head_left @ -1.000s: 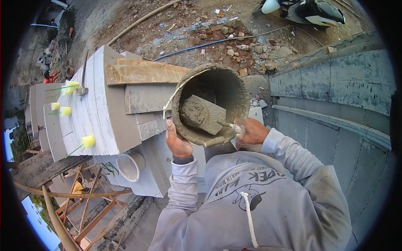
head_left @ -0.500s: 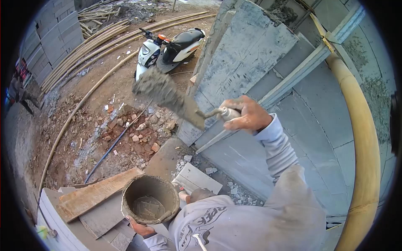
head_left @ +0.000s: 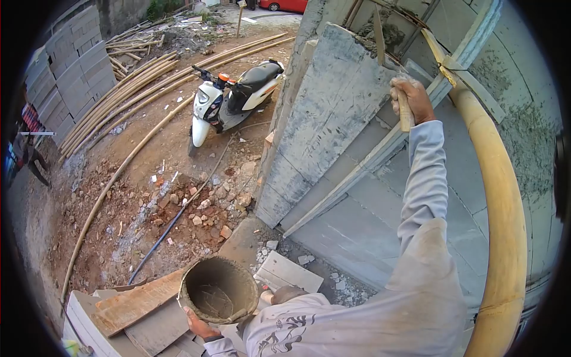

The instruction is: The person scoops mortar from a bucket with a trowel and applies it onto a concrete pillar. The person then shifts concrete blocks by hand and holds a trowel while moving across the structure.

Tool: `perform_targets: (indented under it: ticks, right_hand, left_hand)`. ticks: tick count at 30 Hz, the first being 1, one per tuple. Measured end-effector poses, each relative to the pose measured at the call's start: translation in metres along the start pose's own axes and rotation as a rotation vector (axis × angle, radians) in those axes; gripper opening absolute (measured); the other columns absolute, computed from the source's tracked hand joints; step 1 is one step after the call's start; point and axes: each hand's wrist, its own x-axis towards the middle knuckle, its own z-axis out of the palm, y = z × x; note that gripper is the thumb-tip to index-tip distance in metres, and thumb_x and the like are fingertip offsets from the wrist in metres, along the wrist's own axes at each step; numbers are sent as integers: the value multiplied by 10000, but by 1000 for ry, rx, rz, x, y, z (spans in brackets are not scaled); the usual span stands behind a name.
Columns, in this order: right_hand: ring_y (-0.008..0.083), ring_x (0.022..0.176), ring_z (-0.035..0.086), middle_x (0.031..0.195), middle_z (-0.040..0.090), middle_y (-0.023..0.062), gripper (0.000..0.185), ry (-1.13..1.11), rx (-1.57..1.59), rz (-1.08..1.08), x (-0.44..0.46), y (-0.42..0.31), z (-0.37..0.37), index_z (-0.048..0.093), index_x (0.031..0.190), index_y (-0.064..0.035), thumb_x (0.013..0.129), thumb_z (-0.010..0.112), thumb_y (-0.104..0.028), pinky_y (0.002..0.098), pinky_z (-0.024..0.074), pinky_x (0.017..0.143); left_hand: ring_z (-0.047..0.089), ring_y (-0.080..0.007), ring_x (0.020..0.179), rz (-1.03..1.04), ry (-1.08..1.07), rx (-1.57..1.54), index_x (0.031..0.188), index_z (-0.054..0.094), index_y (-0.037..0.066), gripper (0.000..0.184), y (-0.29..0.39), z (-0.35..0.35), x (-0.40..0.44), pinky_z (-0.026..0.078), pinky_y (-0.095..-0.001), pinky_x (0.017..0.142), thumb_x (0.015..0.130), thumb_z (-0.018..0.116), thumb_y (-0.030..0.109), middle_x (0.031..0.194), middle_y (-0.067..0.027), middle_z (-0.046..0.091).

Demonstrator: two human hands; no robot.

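Mortar (head_left: 217, 302) lies low in the bucket (head_left: 241, 279) at lower left, so some appears unused; the left hand (head_left: 201, 326) grasps the bucket's side. Rightward, a rough grey mass (head_left: 392, 38) already sits at the upper end of the panel (head_left: 333, 107); how complete that filling is, I cannot tell. Beside it, the raised right hand (head_left: 411, 98) clenches a trowel handle (head_left: 405, 116).

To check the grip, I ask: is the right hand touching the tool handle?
Touching: the head view shows the right hand closed around the tool handle.
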Motion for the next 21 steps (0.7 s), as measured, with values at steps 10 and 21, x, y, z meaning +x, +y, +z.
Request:
perform_targets:
  ticks: [10, 21]
  right_hand:
    - [330, 953, 603, 920, 628, 181, 361, 446, -1519, -245, 0, -76, 26, 531, 1073, -45, 823, 575, -302, 450, 477, 797]
    - [288, 892, 641, 965, 650, 119, 215, 592, -1888, -183, 43, -97, 43, 583, 989, -69, 876, 412, -134, 405, 508, 748]
  left_hand:
    - [583, -191, 863, 92, -25, 128, 1115, 575, -36, 447, -16, 1, 25, 483, -313, 760, 924, 479, 356, 1021, -98, 606]
    - [574, -211, 874, -33, 20, 161, 1117, 568, -54, 521, -28, -13, 38, 470, -328, 767, 907, 497, 417, 1037, -118, 596]
